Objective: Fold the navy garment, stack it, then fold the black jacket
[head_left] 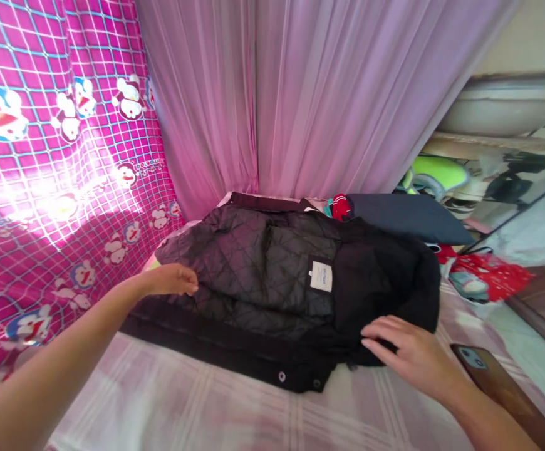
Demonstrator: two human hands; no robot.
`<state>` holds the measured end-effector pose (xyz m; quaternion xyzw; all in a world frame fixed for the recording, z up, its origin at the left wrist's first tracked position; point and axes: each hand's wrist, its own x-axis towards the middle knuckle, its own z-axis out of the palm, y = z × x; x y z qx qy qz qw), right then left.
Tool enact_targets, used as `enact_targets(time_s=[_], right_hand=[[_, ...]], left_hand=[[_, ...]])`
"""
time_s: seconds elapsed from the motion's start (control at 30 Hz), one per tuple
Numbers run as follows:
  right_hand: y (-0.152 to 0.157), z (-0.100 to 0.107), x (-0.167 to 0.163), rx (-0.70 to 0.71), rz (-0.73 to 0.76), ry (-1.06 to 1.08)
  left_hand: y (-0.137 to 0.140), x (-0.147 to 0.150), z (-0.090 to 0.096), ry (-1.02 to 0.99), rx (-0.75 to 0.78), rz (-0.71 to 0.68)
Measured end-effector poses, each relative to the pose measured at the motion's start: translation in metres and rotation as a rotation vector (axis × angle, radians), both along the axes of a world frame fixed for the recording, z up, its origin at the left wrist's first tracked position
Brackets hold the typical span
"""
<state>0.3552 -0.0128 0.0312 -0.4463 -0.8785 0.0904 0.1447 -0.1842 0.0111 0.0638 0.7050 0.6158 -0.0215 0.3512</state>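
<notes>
A black jacket [249, 269] lies spread on the bed with its quilted dark lining facing up. Its white label [321, 276] shows near the collar, and the hood [385, 269] points to the right. Two snap buttons are visible on the near front edge. My left hand [173, 279] is over the jacket's left end, its fingers curled in, and no cloth shows raised in them. Beside the hood's near edge is my right hand [401, 347], thumb and fingers apart, fingertips over the black cloth. Whether they touch it is hard to tell.
A phone [498, 382] lies right of my right hand on the checked bedsheet [197, 401]. Behind the hood sits a dark flat object [404, 216]. A red patterned bag [493, 275] is farther right. Pink cartoon cloth [79, 156] hangs left, and a pale curtain [291, 100] hangs behind.
</notes>
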Motion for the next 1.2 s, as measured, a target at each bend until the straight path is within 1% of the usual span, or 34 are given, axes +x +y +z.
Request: enact_targets(time_s=[0.07, 0.13, 0.23, 0.33, 0.37, 0.43, 0.5, 0.53, 0.6, 0.67, 0.8, 0.93, 1.03, 1.1, 1.13, 1.2], right_hand=[[-0.012, -0.005, -0.016, -0.029, 0.12, -0.039], [-0.02, -0.012, -0.029, -0.037, 0.197, -0.077], [-0.022, -0.025, -0.041, -0.007, 0.258, -0.097], [-0.014, -0.033, -0.049, 0.032, 0.271, -0.064], [-0.011, -0.035, -0.051, 0.035, 0.261, -0.044], [-0.003, -0.037, -0.054, 0.019, 0.208, 0.008], [0.005, -0.038, -0.054, -0.027, 0.087, 0.068], [0.009, -0.039, -0.053, -0.054, 0.008, 0.097], [0.017, -0.039, -0.051, -0.096, -0.142, 0.148], [0.023, -0.037, -0.048, -0.103, -0.229, 0.188], [0.028, -0.031, -0.044, -0.064, -0.286, 0.229], [0.027, -0.022, -0.037, -0.04, -0.286, 0.273], [0.029, -0.013, -0.03, -0.026, -0.291, 0.317], [0.031, -0.004, -0.026, -0.005, -0.308, 0.345], [0.033, 0.001, -0.024, 0.01, -0.314, 0.36], [0.036, 0.014, -0.02, 0.041, -0.328, 0.395]], left_hand=[[-0.009, 0.003, -0.005, -0.002, -0.059, -0.066], [-0.015, 0.005, -0.01, 0.059, -0.035, -0.1], [-0.019, 0.008, -0.016, 0.163, 0.024, -0.116], [-0.022, 0.016, -0.017, 0.196, 0.066, -0.131], [-0.024, 0.021, -0.016, 0.198, 0.069, -0.133], [-0.03, 0.031, -0.013, 0.18, 0.025, -0.154], [-0.037, 0.039, -0.011, 0.175, -0.019, -0.204], [-0.04, 0.042, -0.01, 0.2, -0.017, -0.225], [-0.046, 0.044, -0.01, 0.298, 0.046, -0.238], [-0.05, 0.041, -0.012, 0.391, 0.123, -0.216], [-0.06, 0.029, -0.017, 0.467, 0.218, -0.176], [-0.072, 0.017, -0.026, 0.449, 0.3, -0.175], [-0.074, 0.008, -0.028, 0.48, 0.335, -0.125], [-0.072, 0.003, -0.02, 0.504, 0.349, -0.037], [-0.069, 0.001, -0.012, 0.513, 0.37, 0.023], [-0.064, 0.001, 0.01, 0.517, 0.462, 0.151]])
